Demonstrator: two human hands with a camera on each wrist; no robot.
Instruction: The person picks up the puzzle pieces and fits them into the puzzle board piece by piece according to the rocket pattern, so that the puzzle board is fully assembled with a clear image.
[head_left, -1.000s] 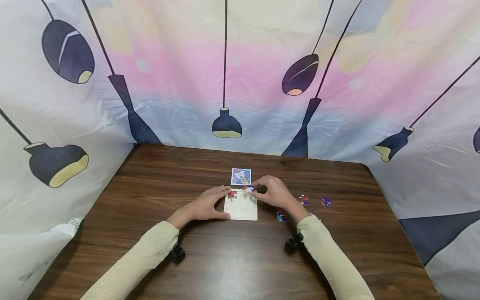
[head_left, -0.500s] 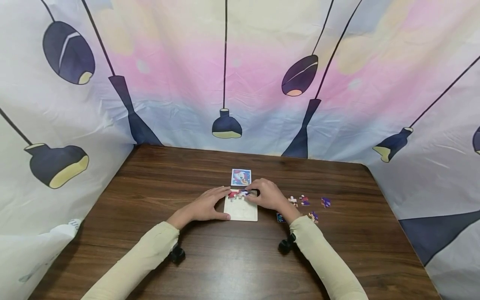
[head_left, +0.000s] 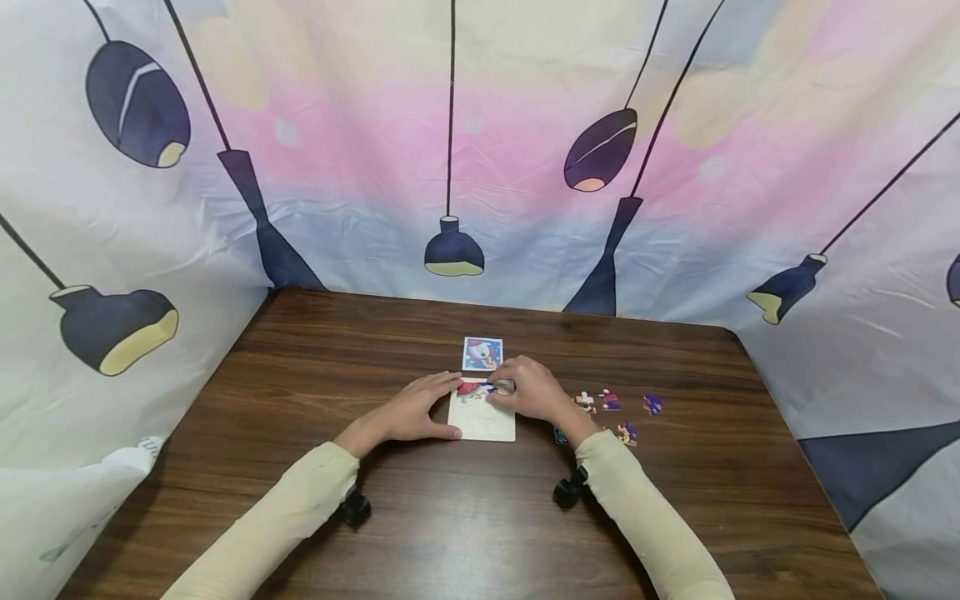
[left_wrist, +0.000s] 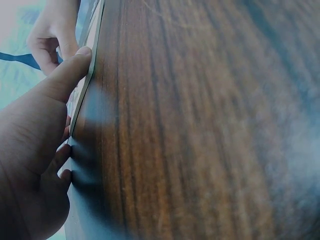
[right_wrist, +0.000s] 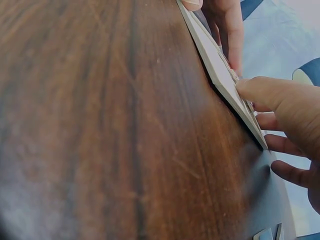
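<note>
A pale square puzzle board lies on the table in the head view. My left hand rests against its left side, fingers at the far corner and thumb at the near one. In the left wrist view that thumb touches the board's edge. A red puzzle piece sits in the far left of the board. My right hand pinches a purple and white puzzle piece beside it, at the board's far side; the fingers partly cover it. In the right wrist view the thumb meets the board.
Behind the board lies a small picture card with a cartoon figure. To the right are several loose puzzle pieces, among them a purple one, a red and purple one and a yellow and purple one. A patterned cloth hangs behind the table.
My right hand has moved a little left and down, bringing its puzzle piece onto the board beside the red one. The left hand has stayed in place.
</note>
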